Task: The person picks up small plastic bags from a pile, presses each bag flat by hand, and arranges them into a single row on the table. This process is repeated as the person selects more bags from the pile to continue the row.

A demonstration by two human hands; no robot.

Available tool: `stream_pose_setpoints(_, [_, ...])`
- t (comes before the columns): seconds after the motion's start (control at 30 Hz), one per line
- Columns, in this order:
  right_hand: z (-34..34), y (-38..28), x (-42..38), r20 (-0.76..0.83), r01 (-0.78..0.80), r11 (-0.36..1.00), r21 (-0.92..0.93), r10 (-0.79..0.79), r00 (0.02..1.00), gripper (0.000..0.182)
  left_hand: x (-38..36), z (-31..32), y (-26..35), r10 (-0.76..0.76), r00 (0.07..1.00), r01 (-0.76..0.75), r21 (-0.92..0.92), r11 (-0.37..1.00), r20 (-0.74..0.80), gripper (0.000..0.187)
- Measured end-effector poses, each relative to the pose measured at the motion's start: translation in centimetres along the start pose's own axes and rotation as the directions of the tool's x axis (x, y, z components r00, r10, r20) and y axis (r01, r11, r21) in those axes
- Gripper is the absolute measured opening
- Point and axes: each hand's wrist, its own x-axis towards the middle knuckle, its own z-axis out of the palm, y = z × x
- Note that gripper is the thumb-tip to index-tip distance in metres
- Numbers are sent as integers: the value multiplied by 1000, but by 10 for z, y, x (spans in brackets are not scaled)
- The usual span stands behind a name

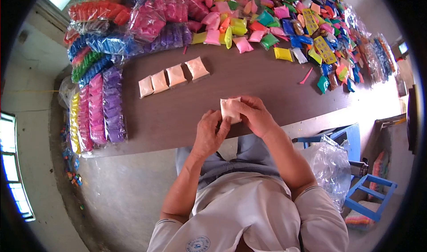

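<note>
Between my two hands, just over the table's near edge, is a small pale peach packet (230, 110). My left hand (210, 132) grips its lower left side, with the thumb against the front. The fingers of my right hand (255, 114) are closed on its right side, thumb across the top face. Farther left on the table lie several similar peach packets in a slanting row, among them one at the row's right end (197, 69) and one at its left end (145, 87).
Bundled packets in clear bags (114, 105) line the brown table's (178, 114) left side. A heap of loose coloured packets (275, 25) covers the far right. A pink strip (306, 76) lies nearby. Right of my lap are clear plastic (327, 167) and a blue stool (371, 196).
</note>
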Motion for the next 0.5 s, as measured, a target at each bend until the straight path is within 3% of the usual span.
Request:
stream_pose_setpoints(0.1, [1, 7, -1, 4, 137, 990, -30, -137, 991, 29, 0, 1, 2, 82, 996, -84, 69, 994, 26, 25])
stream_pose_setpoints(0.27, [21, 16, -1, -101, 144, 989, 21, -141, 985, 30, 0, -3, 1, 16, 1000, -16, 30, 999, 23, 24])
stream_pose_setpoints(0.5, [25, 29, -4, -181, 218, 973, 75, -201, 963, 31, 0, 3, 0, 77, 997, -77, 25, 997, 4, 24])
